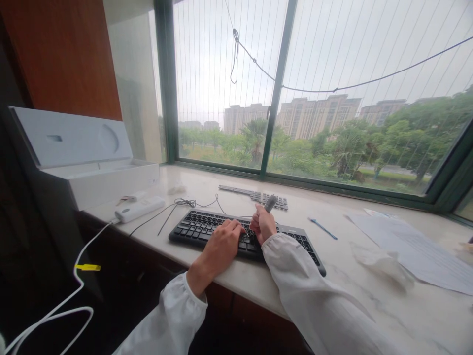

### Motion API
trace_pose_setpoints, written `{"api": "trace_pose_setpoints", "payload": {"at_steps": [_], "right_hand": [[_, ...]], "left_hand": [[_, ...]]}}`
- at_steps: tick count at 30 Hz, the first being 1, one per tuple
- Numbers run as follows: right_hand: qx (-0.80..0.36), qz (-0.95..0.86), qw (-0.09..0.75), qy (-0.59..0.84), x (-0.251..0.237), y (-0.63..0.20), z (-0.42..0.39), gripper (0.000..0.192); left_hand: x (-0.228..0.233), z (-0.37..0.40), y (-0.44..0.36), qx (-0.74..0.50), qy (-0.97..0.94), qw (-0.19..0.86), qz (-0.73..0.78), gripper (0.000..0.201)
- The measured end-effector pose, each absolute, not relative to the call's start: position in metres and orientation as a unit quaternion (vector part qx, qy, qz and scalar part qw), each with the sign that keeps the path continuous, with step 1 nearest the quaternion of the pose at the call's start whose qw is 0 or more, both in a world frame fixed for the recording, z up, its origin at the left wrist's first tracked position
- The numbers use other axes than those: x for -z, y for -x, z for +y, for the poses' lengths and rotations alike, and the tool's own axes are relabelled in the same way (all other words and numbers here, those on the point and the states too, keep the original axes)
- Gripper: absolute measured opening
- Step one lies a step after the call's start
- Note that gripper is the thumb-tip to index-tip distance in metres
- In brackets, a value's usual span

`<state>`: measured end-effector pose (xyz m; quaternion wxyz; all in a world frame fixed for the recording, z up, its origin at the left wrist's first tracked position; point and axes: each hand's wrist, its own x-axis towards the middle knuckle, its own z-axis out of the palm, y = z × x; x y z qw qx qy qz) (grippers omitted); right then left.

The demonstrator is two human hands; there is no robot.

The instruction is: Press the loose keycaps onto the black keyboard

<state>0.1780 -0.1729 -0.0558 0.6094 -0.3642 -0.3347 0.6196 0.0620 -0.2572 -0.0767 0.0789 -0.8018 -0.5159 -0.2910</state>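
Observation:
A black keyboard (195, 228) lies along the front of the marble ledge. On its middle keys rests my left hand (223, 241), back up, fingers reaching forward and together toward the right hand. Closed in a fist, my right hand (263, 224) grips a short dark grey tool (271, 203) whose end sticks up above the thumb; its lower part is hidden by the fingers. Between the two hands, part of the key area looks uneven, and details there are too small to tell. Behind the keyboard, loose keycaps (273, 199) lie in rows.
At left stand an open white box (111, 182) and a white power strip (140, 209) with a white cable. A dark cable (185, 202) is coiled behind the keyboard. To the right are a blue pen (323, 229), paper sheets (417, 246) and a crumpled tissue (384, 266). Windows rise behind.

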Motion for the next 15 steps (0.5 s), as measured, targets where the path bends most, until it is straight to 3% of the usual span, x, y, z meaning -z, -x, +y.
{"api": "trace_pose_setpoints", "payload": {"at_steps": [9, 15], "right_hand": [[-0.580, -0.444, 0.603, 0.321, 0.058, -0.170, -0.183, 0.044], [-0.589, -0.415, 0.604, 0.340, 0.062, -0.176, -0.173, 0.046]], "left_hand": [[0.074, -0.261, -0.061, 0.284, 0.811, 0.076, -0.506, 0.028], [0.076, -0.258, -0.060, 0.292, 0.807, 0.068, -0.508, 0.029]]}}
